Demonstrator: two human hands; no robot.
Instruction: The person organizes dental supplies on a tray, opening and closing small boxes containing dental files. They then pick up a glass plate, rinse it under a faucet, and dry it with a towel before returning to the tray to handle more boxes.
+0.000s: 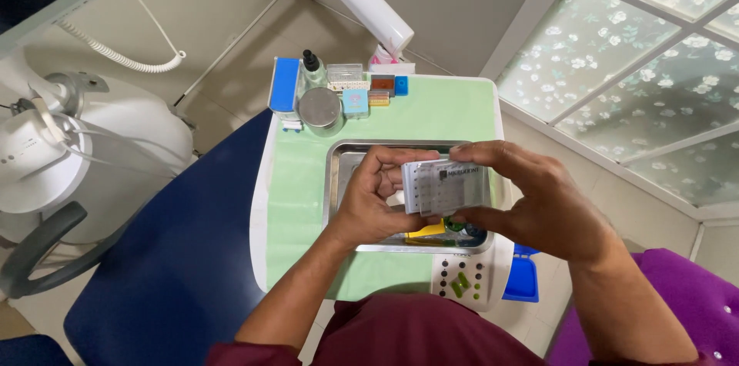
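Observation:
Both hands hold a small clear plastic box with a dark label above a steel tray. My left hand grips the box's left end, fingers curled on its edge. My right hand wraps the right side, thumb and fingers across top and bottom. Under the box, in the tray, a yellow item and green pieces show partly; the remaining tray contents are hidden.
The tray lies on a green-covered white table. At its back stand a blue box, a round metal tin, a small bottle and several small boxes. A white holder with green pieces sits at the front. A blue chair is left.

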